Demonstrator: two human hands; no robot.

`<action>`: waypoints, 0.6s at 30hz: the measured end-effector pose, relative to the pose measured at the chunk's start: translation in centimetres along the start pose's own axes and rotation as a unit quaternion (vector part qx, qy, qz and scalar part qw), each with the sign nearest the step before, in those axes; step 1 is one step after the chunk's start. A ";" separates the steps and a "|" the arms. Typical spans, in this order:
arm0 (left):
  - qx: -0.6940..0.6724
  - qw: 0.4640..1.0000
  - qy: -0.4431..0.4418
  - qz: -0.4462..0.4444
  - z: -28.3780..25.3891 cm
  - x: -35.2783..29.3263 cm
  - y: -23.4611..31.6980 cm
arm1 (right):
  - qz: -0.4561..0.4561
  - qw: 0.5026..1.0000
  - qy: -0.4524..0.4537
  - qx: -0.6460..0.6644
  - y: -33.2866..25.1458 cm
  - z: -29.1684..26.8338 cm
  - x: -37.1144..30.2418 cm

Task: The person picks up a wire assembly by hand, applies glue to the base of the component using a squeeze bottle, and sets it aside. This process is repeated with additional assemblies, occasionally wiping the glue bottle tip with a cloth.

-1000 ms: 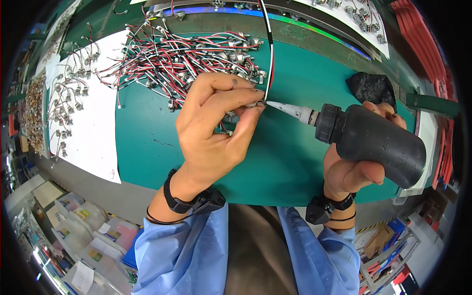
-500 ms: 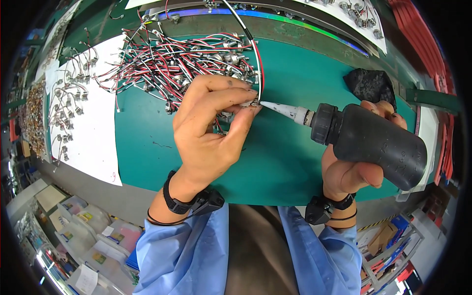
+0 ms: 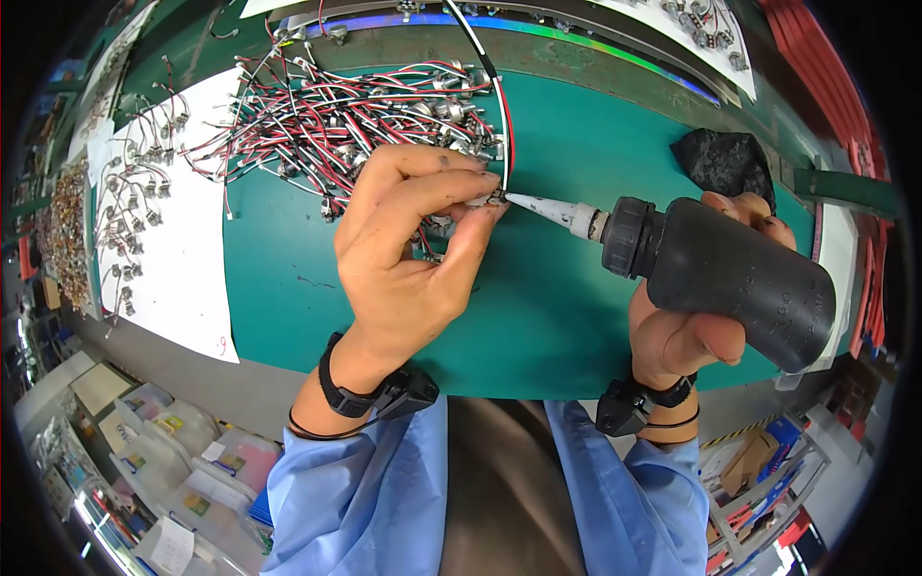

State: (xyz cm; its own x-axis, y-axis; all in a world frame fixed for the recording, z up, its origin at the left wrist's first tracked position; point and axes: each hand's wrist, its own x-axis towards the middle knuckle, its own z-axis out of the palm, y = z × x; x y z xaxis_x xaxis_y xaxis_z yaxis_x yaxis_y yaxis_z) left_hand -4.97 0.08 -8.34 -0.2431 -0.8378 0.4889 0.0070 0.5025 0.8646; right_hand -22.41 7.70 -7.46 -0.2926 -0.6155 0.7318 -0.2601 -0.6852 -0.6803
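Note:
My left hand (image 3: 408,245) pinches a small metal electronic part (image 3: 491,199) between thumb and fingers. Red, white and black wires (image 3: 505,115) rise from that part and bend away toward the back. My right hand (image 3: 687,322) is wrapped round a black squeeze bottle (image 3: 740,278), tilted on its side. The bottle's grey tapered nozzle (image 3: 557,213) points left, and its tip meets the part at my left fingertips. Behind my left hand lies a large tangled heap of wired metal parts (image 3: 355,125); my fingers cover some of it.
A green mat (image 3: 576,326) covers the bench. On the left, a white sheet (image 3: 182,259) bears rows of wired parts. A crumpled black cloth (image 3: 720,163) lies at the back right. Clear plastic boxes (image 3: 163,461) stand below on the left, and a rack with cartons (image 3: 749,461) on the right.
The nozzle tip has shifted very slightly left and up against the part. Both hands keep their grips and have barely moved.

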 end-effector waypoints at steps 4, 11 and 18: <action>-0.001 1.000 0.000 0.002 0.0 0.0 0.0 | 0.003 1.000 -0.002 -0.018 0.0 -0.1 0.0; -0.006 1.000 -0.006 -0.017 -0.1 0.1 0.4 | 0.001 0.999 0.006 -0.053 0.1 -0.1 -0.2; -0.057 0.997 -0.005 -0.049 -0.1 -0.1 0.5 | 0.011 0.999 0.003 -0.050 -0.2 -0.1 0.0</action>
State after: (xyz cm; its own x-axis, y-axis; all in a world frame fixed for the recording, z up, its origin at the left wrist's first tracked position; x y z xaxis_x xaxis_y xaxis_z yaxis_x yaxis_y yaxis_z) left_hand -4.90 0.39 -7.92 -0.2579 -0.8789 0.4013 0.0926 0.3910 0.9157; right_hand -22.46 7.86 -7.35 -0.3042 -0.6274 0.7168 -0.3439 -0.6294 -0.6969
